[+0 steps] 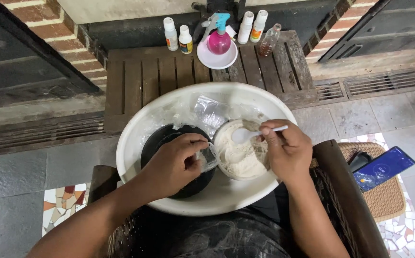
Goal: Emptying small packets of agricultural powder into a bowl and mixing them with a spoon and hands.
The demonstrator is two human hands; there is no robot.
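A large white basin (135,138) rests on my lap. Inside it stand a black round pot (157,138) on the left and a clear cup of white powder (240,157) on the right. My left hand (176,162) lies over the black pot and pinches a small clear plastic bag (208,157) at its mouth. My right hand (288,150) holds a white plastic spoon (248,134) whose bowl dips into the white powder. Crumpled clear plastic (207,111) lies at the back of the basin.
A low wooden slatted table (164,74) stands beyond the basin with several small white bottles (170,34), a pink spray bottle (219,40) on a white saucer and a clear bottle (269,40). A wicker stool (389,198) on the right bears a phone (384,167).
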